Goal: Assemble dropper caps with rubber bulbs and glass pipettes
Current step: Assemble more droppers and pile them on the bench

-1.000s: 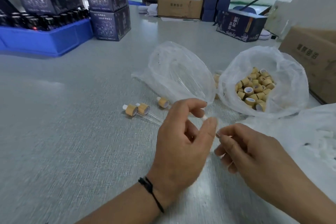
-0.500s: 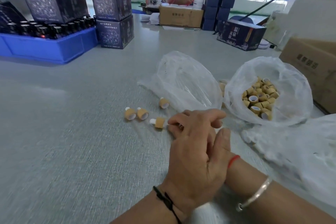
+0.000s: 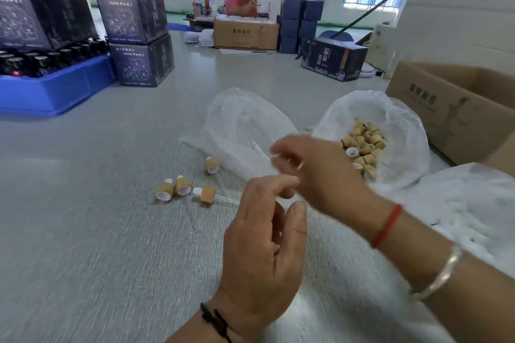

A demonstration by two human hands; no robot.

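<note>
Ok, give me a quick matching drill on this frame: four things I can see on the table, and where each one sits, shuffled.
Things:
1. bag of loose caps
2. blue tray
3. finished droppers
4. open cardboard box

Places:
A. far left, holding dark bottles
B. far right edge
C. on the table left of the hands
D. right of the clear bag, behind the right hand

Pairs: 1-D, 2-A, 3-C, 4-B
</note>
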